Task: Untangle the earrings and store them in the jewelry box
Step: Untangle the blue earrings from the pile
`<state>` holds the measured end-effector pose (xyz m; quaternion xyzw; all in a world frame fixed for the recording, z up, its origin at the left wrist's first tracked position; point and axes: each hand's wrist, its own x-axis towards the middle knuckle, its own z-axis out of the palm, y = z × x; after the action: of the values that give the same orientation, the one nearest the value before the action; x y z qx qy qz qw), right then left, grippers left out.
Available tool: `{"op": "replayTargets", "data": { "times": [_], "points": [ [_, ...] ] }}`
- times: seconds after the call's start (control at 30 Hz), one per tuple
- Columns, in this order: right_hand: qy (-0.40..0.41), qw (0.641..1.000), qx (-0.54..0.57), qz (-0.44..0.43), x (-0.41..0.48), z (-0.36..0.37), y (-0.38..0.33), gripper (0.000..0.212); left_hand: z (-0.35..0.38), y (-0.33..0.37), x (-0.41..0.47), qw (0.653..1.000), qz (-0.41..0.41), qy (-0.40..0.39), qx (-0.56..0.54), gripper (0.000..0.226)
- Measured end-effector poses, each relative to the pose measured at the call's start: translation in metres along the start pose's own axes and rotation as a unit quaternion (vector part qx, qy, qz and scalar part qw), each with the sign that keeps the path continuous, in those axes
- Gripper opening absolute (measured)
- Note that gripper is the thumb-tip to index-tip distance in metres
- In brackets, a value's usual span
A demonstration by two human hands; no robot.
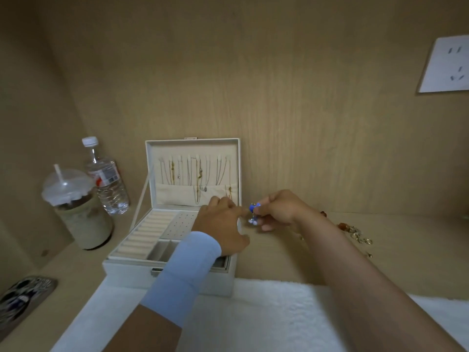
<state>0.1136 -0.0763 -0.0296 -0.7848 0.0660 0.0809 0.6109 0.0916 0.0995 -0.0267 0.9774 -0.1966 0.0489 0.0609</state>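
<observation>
Blue beaded earring (254,212): pinched by right hand (276,212); left hand (220,224) alongside, hold unclear. Not yet in open white jewelry box (127,275). Gold-and-amber jewelry tangle (357,235) waits toward table's right edge.

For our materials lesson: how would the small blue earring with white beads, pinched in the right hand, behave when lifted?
The small blue earring with white beads probably dangles floppily, as its beads hang below the pinching right hand. Tiny beside the fingers, it seems light and easily dropped.
</observation>
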Motion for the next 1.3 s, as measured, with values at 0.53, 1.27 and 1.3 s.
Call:
{"op": "replayTargets", "data": {
  "times": [0.53, 1.27, 1.3],
  "points": [
    [0.020, 0.999, 0.048, -0.016, 0.006, 0.006, 0.006, 0.020, -0.001, -0.023, 0.014, 0.994, -0.034, 0.067, -0.083, 0.057],
    [0.084, 0.958, -0.254, -0.105, 0.035, -0.035, 0.034, 0.014, 0.029, 0.025, 0.076, 0.936, -0.098, 0.081, -0.328, 0.024],
    [0.073, 0.943, -0.311, -0.089, 0.035, -0.031, 0.036, 0.012, 0.030, 0.025, 0.077, 0.938, -0.097, 0.072, -0.323, 0.022]
  ]
}}
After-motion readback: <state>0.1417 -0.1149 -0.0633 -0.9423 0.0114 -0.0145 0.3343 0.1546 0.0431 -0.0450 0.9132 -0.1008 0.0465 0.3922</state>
